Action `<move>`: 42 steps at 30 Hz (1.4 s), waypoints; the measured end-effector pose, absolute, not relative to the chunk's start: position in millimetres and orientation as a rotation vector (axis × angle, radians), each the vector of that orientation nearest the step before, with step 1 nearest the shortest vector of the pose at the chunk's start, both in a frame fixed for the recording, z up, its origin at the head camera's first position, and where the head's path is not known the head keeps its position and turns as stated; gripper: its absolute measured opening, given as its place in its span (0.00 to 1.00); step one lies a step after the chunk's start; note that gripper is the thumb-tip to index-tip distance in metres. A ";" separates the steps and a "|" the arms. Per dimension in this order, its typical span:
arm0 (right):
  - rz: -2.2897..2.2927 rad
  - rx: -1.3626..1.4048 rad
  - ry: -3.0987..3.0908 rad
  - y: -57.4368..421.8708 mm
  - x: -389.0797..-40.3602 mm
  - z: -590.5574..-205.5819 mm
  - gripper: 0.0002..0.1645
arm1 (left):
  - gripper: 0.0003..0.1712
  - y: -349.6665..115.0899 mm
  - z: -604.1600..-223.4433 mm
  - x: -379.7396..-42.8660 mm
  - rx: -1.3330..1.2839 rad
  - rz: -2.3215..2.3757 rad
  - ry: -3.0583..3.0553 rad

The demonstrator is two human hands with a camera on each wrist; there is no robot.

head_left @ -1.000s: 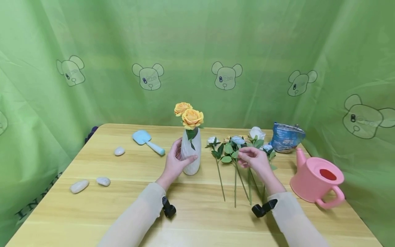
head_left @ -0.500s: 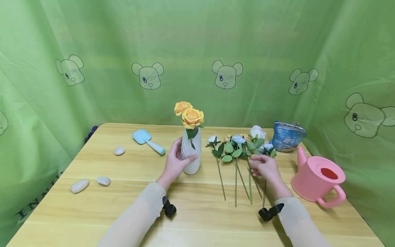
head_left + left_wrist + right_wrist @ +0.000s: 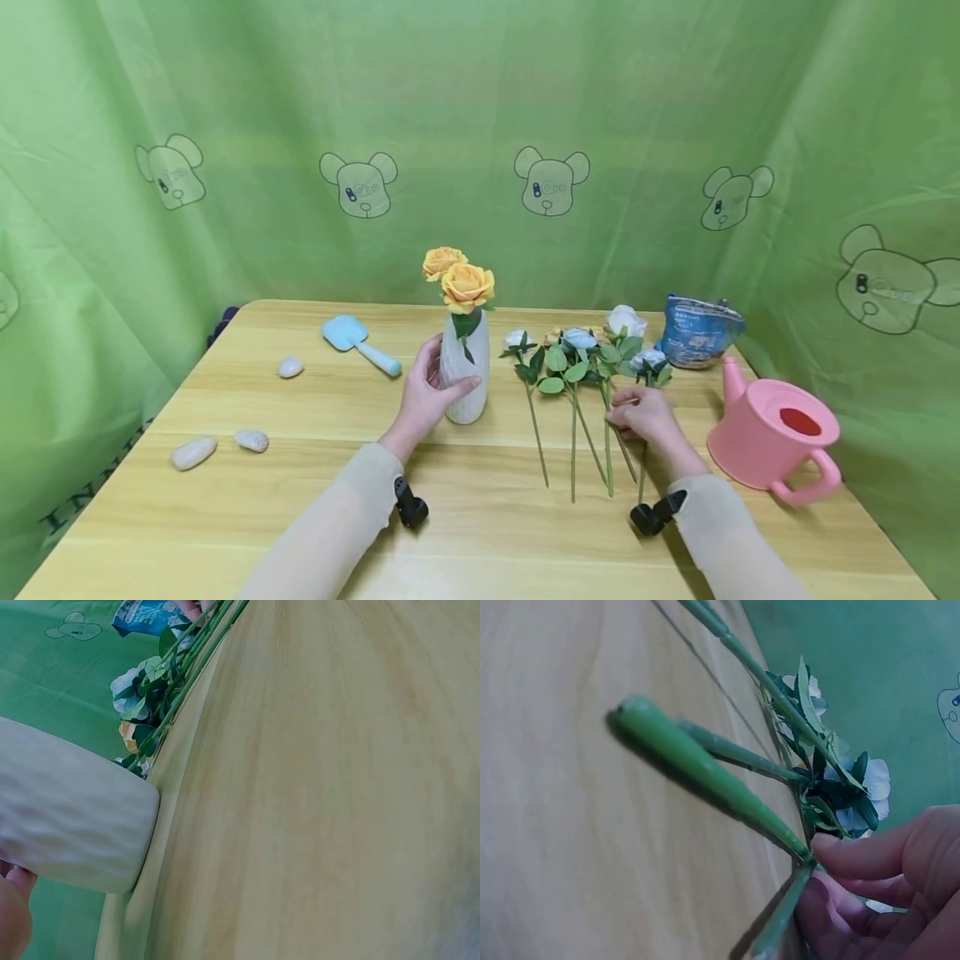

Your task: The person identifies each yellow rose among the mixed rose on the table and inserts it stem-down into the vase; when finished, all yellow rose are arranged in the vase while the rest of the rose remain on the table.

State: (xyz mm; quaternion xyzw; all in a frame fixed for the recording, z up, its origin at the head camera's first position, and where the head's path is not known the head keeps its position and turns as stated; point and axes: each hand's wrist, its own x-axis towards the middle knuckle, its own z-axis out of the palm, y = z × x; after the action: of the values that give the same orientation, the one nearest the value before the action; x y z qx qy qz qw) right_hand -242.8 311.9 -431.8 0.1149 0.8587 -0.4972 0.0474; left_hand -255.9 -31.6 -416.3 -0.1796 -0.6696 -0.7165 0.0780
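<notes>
My left hand (image 3: 429, 396) grips the side of a white textured vase (image 3: 467, 379), which stands upright on the table. Two yellow roses (image 3: 468, 288) stick out of its top. In the left wrist view the vase (image 3: 75, 810) fills the left side, with only a bit of the hand showing. My right hand (image 3: 643, 414) is low over several artificial flowers lying to the right of the vase. Its thumb and fingers pinch a green flower stem (image 3: 727, 791) in the right wrist view. Leaves and pale blooms (image 3: 862, 791) lie beyond the fingers.
A pink watering can (image 3: 772, 437) stands right of my right hand, with a crumpled blue bag (image 3: 699, 333) behind it. Left of the vase lie a light blue toy shovel (image 3: 362, 343) and stones, among them a grey one (image 3: 193, 452). A green curtain (image 3: 465, 100) hangs behind the table.
My right hand has moved right and nearer to me, away from the leaves and down to the stems, where its fingers have closed. My left hand stays on the vase.
</notes>
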 end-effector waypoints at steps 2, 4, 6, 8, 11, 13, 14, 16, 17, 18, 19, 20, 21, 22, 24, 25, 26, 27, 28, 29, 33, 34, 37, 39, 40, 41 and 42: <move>-1.489 0.351 2.632 311.0 -243.5 -431.8 0.23 | 0.43 -31.5 -416.6 -256.0 -0.535 -2.147 -2.006; -1.483 0.374 2.631 310.3 -243.8 -431.7 0.22 | 0.43 -31.3 -416.8 -255.9 -0.536 -2.149 -2.008; -1.487 0.383 2.621 310.2 -243.5 -431.8 0.22 | 0.43 -31.1 -416.8 -255.8 -0.538 -2.151 -2.010; -1.517 0.392 2.596 310.4 -243.1 -431.7 0.23 | 0.43 -31.2 -416.7 -255.5 -0.539 -2.156 -2.008; -1.577 0.375 2.546 311.3 -242.1 -430.9 0.25 | 0.43 -31.6 -416.5 -255.4 -0.531 -2.148 -2.013; -1.627 0.383 2.504 312.4 -241.0 -430.6 0.26 | 0.43 -31.7 -416.3 -255.1 -0.528 -2.145 -2.016; -1.651 0.385 2.487 313.0 -240.3 -430.3 0.26 | 0.43 -31.6 -416.2 -255.1 -0.528 -2.144 -2.017; -1.699 0.399 2.453 314.4 -239.1 -430.4 0.28 | 0.43 -31.5 -416.0 -254.8 -0.529 -2.142 -2.020; -1.722 0.400 2.441 315.0 -238.6 -430.3 0.28 | 0.43 -31.5 -415.8 -254.6 -0.529 -2.146 -2.019; -1.744 0.399 2.432 315.3 -238.1 -429.8 0.29 | 0.43 -31.5 -415.6 -254.5 -0.529 -2.146 -2.019; -1.765 0.392 2.424 315.6 -237.8 -429.2 0.29 | 0.43 -31.5 -415.4 -254.3 -0.529 -2.147 -2.019; -1.797 0.397 2.404 315.7 -237.3 -428.5 0.29 | 0.43 -31.6 -415.3 -254.2 -0.526 -2.148 -2.019; -1.822 0.399 2.390 315.8 -236.9 -427.7 0.29 | 0.43 -31.8 -415.5 -254.3 -0.524 -2.147 -2.020; -1.841 0.394 2.384 315.8 -236.4 -426.6 0.30 | 0.44 -31.9 -415.8 -254.5 -0.522 -2.150 -2.018; -1.866 0.389 2.375 315.7 -234.9 -424.0 0.31 | 0.44 -32.0 -416.5 -255.3 -0.520 -2.154 -2.013; -1.871 0.385 2.380 315.6 -234.1 -422.7 0.31 | 0.44 -31.9 -416.7 -255.5 -0.520 -2.154 -2.011; -1.865 0.367 2.395 315.7 -233.2 -421.3 0.31 | 0.44 -31.8 -419.5 -257.6 -0.521 -2.160 -2.006; -1.844 0.341 2.426 315.9 -232.1 -419.7 0.31 | 0.44 -31.5 -422.5 -259.9 -0.521 -2.165 -2.001; -1.827 0.319 2.451 316.1 -231.2 -418.1 0.31 | 0.44 -31.3 -425.5 -262.2 -0.518 -2.167 -1.997; -1.811 0.296 2.477 316.2 -230.2 -416.3 0.31 | 0.45 -31.0 -428.4 -264.4 -0.516 -2.168 -1.994; -1.772 0.195 2.563 315.3 -225.6 -408.3 0.31 | 0.45 -29.3 -439.9 -272.0 -0.507 -2.155 -1.983; -1.782 0.174 2.566 314.5 -224.5 -406.0 0.31 | 0.44 -29.0 -440.7 -272.4 -0.507 -2.146 -1.980; -1.833 0.115 2.567 310.4 -221.7 -398.6 0.31 | 0.44 -28.3 -442.1 -272.6 -0.510 -2.131 -1.969; -1.876 0.076 2.561 306.7 -220.3 -393.9 0.30 | 0.44 -28.2 -441.9 -272.7 -0.513 -2.134 -1.964; -1.894 0.059 2.560 304.6 -219.6 -391.6 0.30 | 0.44 -28.4 -441.7 -272.7 -0.516 -2.136 -1.963; -1.909 0.041 2.565 302.5 -219.0 -389.3 0.29 | 0.44 -28.6 -441.1 -272.3 -0.519 -2.137 -1.964; -1.920 0.021 2.571 300.2 -218.1 -386.7 0.28 | 0.44 -29.1 -438.4 -270.5 -0.522 -2.146 -1.967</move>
State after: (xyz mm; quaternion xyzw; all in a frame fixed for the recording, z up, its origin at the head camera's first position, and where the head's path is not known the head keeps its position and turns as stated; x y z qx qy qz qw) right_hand -218.1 300.2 -386.7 0.0065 0.8008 -0.5980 -0.0334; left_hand -270.5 -29.1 -438.4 -0.1756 -0.6624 -0.7224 0.0919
